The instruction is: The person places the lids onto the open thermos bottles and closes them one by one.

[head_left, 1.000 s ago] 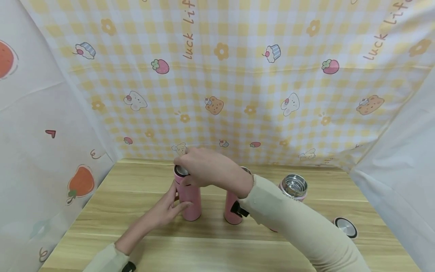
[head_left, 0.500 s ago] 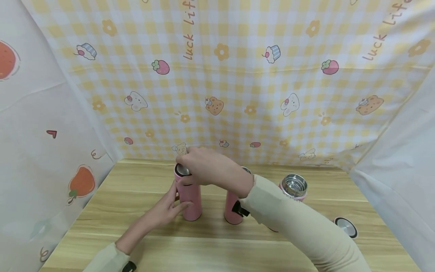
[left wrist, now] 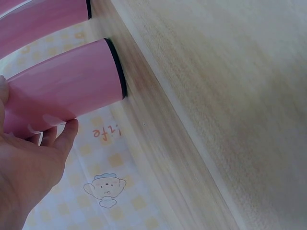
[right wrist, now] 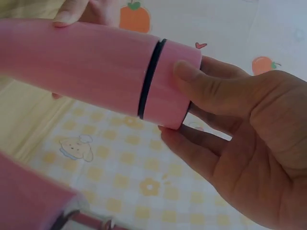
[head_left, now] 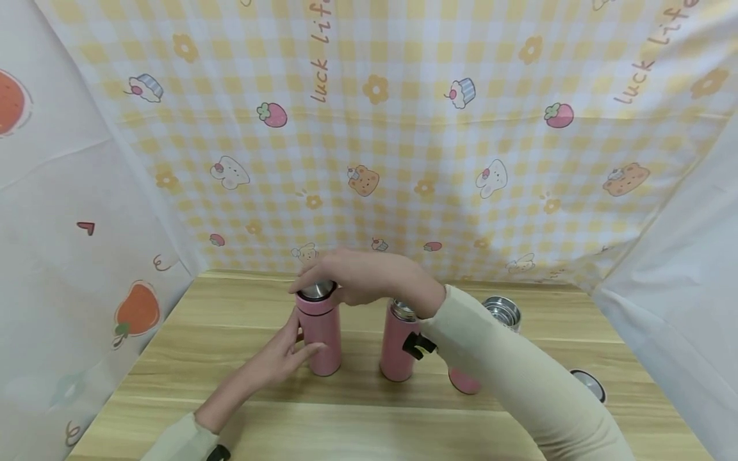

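A pink thermos [head_left: 323, 339] stands upright on the wooden table, the leftmost of three, with its lid [head_left: 317, 303] on top. My left hand [head_left: 285, 358] grips the thermos body around the middle, thumb at the front. In the left wrist view, the left hand [left wrist: 36, 165] lies against the lower side of the pink body [left wrist: 72, 79]. From above, my right hand [head_left: 369, 275] holds the lid. Up close in the right wrist view, the right hand [right wrist: 259, 124] has its thumb and fingers on opposite sides of the lid [right wrist: 170, 88]. A thin dark ring separates lid and body.
A second pink thermos [head_left: 398, 349], lidless with a steel neck, stands to the right. Beyond it, a third thermos [head_left: 464, 381] with an uncovered steel mouth is partly hidden by my right sleeve. A loose lid [head_left: 590, 385] lies at the table's right. Checked cloth [head_left: 375, 141] hangs behind.
My right hand has shifted its hold on the lid, its wrist moving slightly right and its fingers turning over the top. The left hand keeps its grip in place.
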`<state>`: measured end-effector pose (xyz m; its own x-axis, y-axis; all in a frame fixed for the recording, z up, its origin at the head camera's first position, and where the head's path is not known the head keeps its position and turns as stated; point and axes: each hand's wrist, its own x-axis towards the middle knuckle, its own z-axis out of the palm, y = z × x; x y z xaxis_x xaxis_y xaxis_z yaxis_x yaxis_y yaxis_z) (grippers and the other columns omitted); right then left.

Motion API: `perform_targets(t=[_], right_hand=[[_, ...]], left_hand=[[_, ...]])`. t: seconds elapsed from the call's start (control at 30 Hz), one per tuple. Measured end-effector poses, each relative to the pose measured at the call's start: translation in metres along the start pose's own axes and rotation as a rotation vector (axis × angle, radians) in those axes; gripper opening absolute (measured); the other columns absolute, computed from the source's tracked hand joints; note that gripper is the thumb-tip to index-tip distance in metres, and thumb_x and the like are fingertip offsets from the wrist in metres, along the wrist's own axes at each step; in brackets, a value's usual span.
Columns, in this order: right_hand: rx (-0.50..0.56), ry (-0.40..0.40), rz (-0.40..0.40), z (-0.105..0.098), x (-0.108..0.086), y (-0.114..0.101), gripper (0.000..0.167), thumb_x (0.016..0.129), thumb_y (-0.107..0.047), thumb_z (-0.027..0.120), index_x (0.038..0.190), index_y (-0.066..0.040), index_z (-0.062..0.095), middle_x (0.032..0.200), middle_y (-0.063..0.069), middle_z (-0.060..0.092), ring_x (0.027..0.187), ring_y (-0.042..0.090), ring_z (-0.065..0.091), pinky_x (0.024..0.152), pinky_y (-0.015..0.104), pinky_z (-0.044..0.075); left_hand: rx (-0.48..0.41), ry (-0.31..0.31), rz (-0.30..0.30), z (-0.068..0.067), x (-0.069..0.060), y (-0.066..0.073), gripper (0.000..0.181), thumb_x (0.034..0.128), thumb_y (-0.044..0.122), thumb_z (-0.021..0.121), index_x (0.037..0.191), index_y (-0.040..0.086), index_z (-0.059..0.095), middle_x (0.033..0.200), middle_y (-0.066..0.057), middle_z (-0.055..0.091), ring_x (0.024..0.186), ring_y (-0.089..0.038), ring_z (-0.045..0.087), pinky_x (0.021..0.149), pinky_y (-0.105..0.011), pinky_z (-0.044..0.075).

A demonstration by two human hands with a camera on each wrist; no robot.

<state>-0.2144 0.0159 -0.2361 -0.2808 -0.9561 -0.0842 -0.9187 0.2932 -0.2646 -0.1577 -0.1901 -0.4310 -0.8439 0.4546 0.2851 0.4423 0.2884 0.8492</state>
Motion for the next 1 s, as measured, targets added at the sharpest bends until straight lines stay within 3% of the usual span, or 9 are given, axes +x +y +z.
perform_targets(t=[0.17,0.67,1.0], right_hand=[[0.009,0.018,0.006,0.004,-0.001,0.000,0.058,0.092,0.004,0.073,0.144,-0.016,0.059,0.139,-0.003,0.058,0.118,0.008,0.054,0.087,0.016,0.046],[-0.045,0.023,0.051,0.004,0.000,-0.006,0.056,0.093,0.003,0.072,0.145,-0.014,0.059,0.138,-0.003,0.059,0.125,0.008,0.052,0.092,0.017,0.046],[-0.119,0.051,0.087,0.007,0.003,-0.012,0.053,0.092,0.003,0.070,0.142,-0.014,0.062,0.124,0.002,0.062,0.104,0.011,0.058,0.077,0.019,0.049]], left_hand=[[-0.004,-0.007,0.006,0.001,0.000,0.000,0.085,0.1031,0.016,0.063,0.163,0.019,0.002,0.162,-0.009,0.022,0.143,-0.029,0.034,0.109,-0.053,0.040],[0.013,0.010,0.022,0.000,0.000,0.000,0.087,0.1022,0.015,0.064,0.163,0.019,0.001,0.161,-0.009,0.024,0.140,-0.028,0.038,0.107,-0.047,0.043],[0.012,0.004,-0.003,0.000,-0.001,0.001,0.086,0.1021,0.017,0.064,0.162,0.017,0.003,0.159,-0.010,0.026,0.141,-0.028,0.037,0.108,-0.047,0.042]])
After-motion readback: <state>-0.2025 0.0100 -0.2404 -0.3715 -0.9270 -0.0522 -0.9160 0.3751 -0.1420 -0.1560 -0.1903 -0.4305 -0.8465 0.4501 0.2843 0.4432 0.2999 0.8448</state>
